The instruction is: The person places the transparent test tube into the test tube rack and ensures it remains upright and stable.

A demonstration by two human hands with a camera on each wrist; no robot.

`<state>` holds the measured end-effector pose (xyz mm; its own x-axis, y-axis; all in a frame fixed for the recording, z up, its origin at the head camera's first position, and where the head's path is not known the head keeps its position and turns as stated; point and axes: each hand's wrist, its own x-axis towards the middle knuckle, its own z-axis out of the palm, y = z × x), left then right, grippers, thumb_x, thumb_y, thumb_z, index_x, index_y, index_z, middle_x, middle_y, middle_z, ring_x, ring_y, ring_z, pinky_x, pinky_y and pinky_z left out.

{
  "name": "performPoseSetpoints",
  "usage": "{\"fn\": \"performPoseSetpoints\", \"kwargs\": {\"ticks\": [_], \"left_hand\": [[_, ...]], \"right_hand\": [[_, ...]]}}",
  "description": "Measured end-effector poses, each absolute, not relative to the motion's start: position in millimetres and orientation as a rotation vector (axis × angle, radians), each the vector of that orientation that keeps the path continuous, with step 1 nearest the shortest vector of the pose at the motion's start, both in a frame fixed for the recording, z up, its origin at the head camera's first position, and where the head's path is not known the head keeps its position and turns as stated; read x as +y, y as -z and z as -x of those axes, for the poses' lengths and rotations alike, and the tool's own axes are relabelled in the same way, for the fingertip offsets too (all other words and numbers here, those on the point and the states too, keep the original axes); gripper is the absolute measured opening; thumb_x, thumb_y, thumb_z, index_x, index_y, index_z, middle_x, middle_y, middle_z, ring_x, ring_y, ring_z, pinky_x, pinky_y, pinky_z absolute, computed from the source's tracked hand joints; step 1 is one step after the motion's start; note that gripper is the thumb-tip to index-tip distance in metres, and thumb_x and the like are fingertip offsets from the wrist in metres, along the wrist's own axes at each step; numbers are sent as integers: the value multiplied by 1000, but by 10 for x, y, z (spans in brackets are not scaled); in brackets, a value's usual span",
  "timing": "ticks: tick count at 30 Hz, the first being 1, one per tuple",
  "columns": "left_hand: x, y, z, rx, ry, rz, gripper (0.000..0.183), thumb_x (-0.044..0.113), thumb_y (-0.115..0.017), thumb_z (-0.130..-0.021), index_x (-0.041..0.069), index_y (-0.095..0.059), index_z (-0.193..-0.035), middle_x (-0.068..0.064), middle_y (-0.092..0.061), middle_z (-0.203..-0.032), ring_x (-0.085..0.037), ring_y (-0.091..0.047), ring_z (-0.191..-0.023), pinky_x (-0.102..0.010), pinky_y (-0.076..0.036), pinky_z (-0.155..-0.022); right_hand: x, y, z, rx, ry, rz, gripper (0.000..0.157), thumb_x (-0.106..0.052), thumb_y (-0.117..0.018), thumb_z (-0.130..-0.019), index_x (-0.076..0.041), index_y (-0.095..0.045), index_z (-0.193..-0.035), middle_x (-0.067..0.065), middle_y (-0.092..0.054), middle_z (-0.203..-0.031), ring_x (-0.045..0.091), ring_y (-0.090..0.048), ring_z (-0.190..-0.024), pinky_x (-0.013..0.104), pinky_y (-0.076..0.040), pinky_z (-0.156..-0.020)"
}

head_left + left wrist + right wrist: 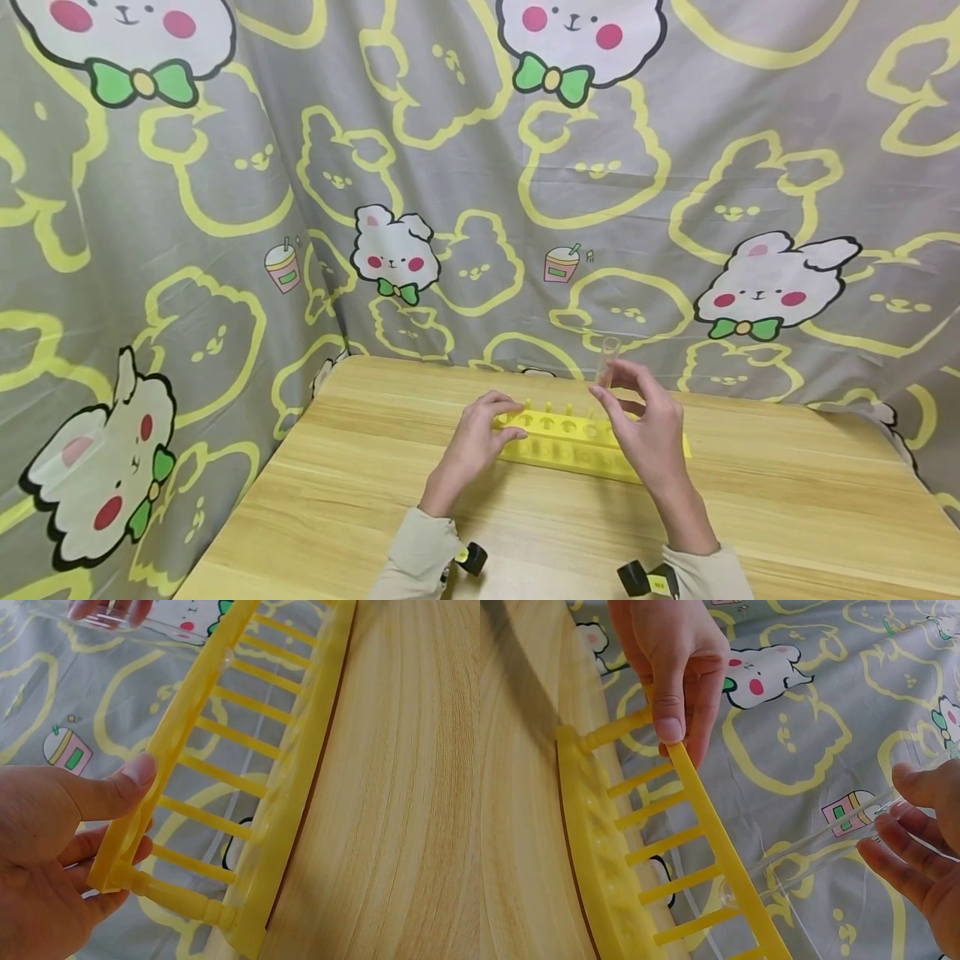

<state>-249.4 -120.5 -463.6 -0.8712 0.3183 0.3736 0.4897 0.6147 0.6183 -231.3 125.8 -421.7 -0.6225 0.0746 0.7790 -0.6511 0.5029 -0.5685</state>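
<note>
A yellow test tube rack (570, 464) stands upright on the wooden table. My left hand (480, 429) grips the left end of its top plate, thumb on the near side and fingers beyond. In my right hand (648, 425), thumb and fingers pinch a clear test tube (611, 354) above the rack. From the right wrist view, the tube (821, 844) runs from the right hand (922, 847) down to the top plate. Its rounded bottom (730, 891) shows at a hole there, just below the plate's level.
Short yellow pegs (548, 407) line the back of the rack. The wooden table (360, 467) extends around it. A grey curtain (480, 183) with cartoon rabbits hangs behind the table and along its left side.
</note>
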Motion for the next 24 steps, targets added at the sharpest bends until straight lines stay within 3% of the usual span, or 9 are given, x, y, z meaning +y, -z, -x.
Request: {"fn": "performPoseSetpoints", "kwargs": {"ticks": [9, 24], "left_hand": [[-1199, 4624, 2492, -2593, 1109, 680, 37, 14, -82, -87, 1, -74, -121, -9, -68, -119, -27, -65, -113, -40, -55, -99], [-1200, 4640, 2488, -2614, 1102, 663, 38, 16, -82, -87, 2, -74, -122, -8, -68, -120, -26, -64, -113, -39, -55, -100]], "right_hand": [[1285, 4220, 2313, -1985, -1176, -456, 44, 3, -85, -81, -2, -68, -121, 10, -71, -96, 2, -67, -95, 11, -56, -70], [1304, 4235, 2310, -2001, -1202, -448, 42, 3, -85, -82, -1, -68, -120, 5, -71, -95, 22, -72, -92, 12, -57, -68]]}}
